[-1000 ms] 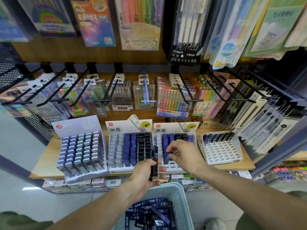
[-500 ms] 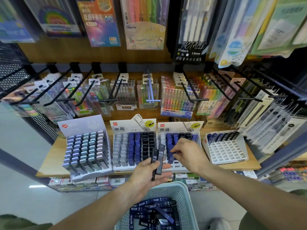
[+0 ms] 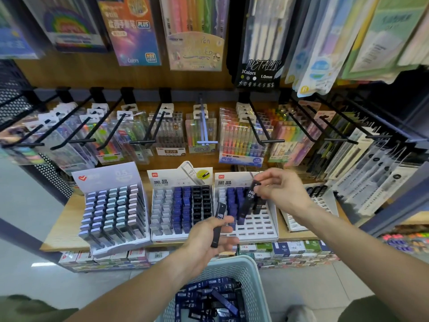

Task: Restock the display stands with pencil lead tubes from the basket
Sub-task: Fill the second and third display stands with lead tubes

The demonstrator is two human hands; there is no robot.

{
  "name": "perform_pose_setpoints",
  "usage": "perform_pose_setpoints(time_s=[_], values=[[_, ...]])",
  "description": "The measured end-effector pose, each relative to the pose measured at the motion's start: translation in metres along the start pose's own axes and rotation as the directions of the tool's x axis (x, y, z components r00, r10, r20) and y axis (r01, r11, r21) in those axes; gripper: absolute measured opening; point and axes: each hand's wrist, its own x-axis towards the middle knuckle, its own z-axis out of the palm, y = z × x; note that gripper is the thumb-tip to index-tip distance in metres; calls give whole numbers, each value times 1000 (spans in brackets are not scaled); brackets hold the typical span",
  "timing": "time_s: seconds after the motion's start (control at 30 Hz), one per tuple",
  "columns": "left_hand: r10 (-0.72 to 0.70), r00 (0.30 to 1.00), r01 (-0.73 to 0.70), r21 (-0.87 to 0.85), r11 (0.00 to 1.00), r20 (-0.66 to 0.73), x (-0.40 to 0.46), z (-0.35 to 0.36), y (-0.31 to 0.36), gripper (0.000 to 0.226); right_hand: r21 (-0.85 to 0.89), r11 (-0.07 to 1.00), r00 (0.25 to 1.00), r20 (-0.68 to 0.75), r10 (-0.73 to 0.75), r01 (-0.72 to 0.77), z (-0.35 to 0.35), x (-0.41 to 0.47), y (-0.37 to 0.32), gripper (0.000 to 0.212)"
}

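Since the earlier frame, one black lead tube (image 3: 249, 198) has been taken out of the left hand (image 3: 209, 238) and lifted by the right hand (image 3: 277, 192). It is pinched near its top by the right fingertips and held tilted above the third display stand (image 3: 247, 226). A second black tube (image 3: 217, 225) is gripped in the curled left hand, just above the basket (image 3: 251, 273), where many more tubes are piled.

The placing step is in hand, it seems. Next, the lifted tube would need to be stood straight and slid down into an empty slot. Open slots are seen in the front rows of this stand, so room is there. Filled blue rows sit just behind, and the white front edge of the stand lies close to the shelf (image 3: 58, 231) edge, so little pushing is wise.
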Motion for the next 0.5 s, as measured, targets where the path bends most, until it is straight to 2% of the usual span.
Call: perform_pose_setpoints(time_s=[0.07, 0.17, 0.3, 0.5], values=[[20, 999, -21, -9, 1000, -36, 4, 4, 3, 30, -211, 975, 993, -86, -84, 64, -9, 5, 9, 16], [46, 996, -45, 14, 999, -71, 10, 10, 5, 33, -449, 880, 976, -68, -206, 154, -8, 4, 25, 14], [133, 988, -119, 159, 980, -83, 15, 16, 4, 23, -524, 824, 972, 33, -233, 215, 3, 5, 43, 17], [219, 973, -197, 241, 950, -69, 19, 15, -4, 15, -570, 784, 969, 121, -215, 245, 18, 5, 58, 18]])
